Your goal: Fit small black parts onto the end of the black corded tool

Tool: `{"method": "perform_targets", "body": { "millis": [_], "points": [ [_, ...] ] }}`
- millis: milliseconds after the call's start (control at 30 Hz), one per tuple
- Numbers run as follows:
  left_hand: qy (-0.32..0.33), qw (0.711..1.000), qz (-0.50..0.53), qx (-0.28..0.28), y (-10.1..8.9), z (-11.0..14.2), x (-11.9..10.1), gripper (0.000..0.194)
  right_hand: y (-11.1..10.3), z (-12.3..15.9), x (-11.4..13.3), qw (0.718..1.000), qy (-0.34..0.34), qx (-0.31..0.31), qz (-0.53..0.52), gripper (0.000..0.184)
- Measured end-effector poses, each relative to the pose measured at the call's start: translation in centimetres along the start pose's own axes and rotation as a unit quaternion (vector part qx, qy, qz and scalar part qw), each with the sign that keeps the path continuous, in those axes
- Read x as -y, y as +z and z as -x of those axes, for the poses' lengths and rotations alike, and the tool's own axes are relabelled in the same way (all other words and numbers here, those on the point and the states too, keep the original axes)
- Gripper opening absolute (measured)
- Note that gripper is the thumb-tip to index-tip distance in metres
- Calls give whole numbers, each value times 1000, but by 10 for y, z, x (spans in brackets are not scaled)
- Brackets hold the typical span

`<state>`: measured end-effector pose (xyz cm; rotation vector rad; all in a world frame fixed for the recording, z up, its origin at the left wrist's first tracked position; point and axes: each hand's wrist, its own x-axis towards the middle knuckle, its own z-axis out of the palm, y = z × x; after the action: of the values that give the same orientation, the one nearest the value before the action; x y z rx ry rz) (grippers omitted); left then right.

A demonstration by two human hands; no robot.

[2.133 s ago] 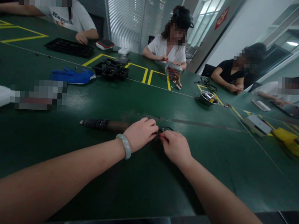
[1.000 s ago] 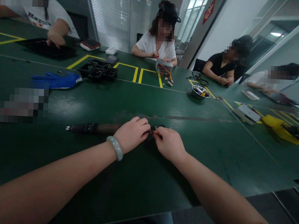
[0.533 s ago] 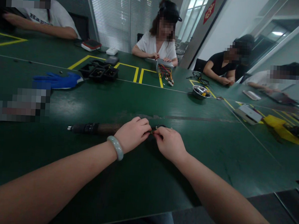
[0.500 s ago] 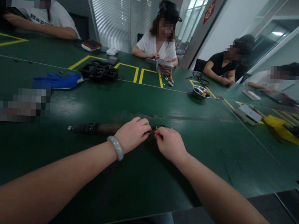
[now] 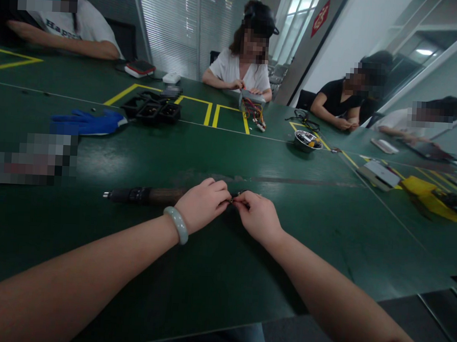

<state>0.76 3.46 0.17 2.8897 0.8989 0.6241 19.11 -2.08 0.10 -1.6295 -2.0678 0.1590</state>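
My left hand (image 5: 204, 204), with a pale jade bangle on the wrist, is curled shut and pinches a small dark part at its fingertips. My right hand (image 5: 257, 217) is closed too, its fingers pinching the same small dark part (image 5: 234, 198) from the other side, so the two hands meet over the green table (image 5: 215, 272). What the part is I cannot make out. A long dark tool with a brown wooden handle (image 5: 146, 195) lies flat just behind my left hand, pointing left.
A blue glove (image 5: 86, 122) lies far left, black plastic trays (image 5: 151, 109) behind it. A metal bowl (image 5: 305, 140) and a wired unit (image 5: 252, 108) stand further back. Several other people sit round the table. Yellow items (image 5: 430, 194) lie far right.
My right hand has shifted slightly forward and up, now covering the small dark loop that showed beyond its fingers. My left hand and the tool stay put.
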Motion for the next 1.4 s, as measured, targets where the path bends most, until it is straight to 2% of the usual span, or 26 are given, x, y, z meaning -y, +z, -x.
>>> {"method": "perform_targets", "body": {
  "millis": [200, 367, 467, 633, 733, 833, 933, 1167, 1300, 1400],
  "points": [
    [5, 1000, -8, 0, 1, 0, 0, 17, 5, -2, 1, 999, 16, -34, -37, 6],
    [11, 1000, -19, -3, 2, -1, -1, 16, 13, -3, -5, 990, 72, -42, -117, 3],
    [13, 1000, -18, -8, 2, -1, -1, 16, 15, -2, -6, 987, 81, -43, -131, 2],
    [11, 1000, -18, -13, 2, -1, -1, 14, 9, 3, 5, 999, 16, -27, -12, 9],
    [5, 1000, -21, -11, 3, -1, -1, 15, 6, 3, 12, 996, -25, -5, 83, 14],
    [-5, 1000, -14, -9, 3, -1, -1, 14, 5, 1, 13, 992, -33, 3, 118, 15],
    [-13, 1000, -8, -11, 3, 0, -1, 16, 5, -2, 8, 996, -13, 8, 84, 12],
    [-8, 1000, 0, -12, 1, -1, 0, 15, 0, -5, -5, 995, 43, 16, -85, 6],
    [4, 1000, 7, -14, 0, -2, 2, 16, 0, -5, -6, 993, 56, 20, -106, 6],
    [2, 1000, 9, -18, 0, -2, 2, 16, 1, -5, -6, 991, 71, 25, -112, 15]
  ]
}}
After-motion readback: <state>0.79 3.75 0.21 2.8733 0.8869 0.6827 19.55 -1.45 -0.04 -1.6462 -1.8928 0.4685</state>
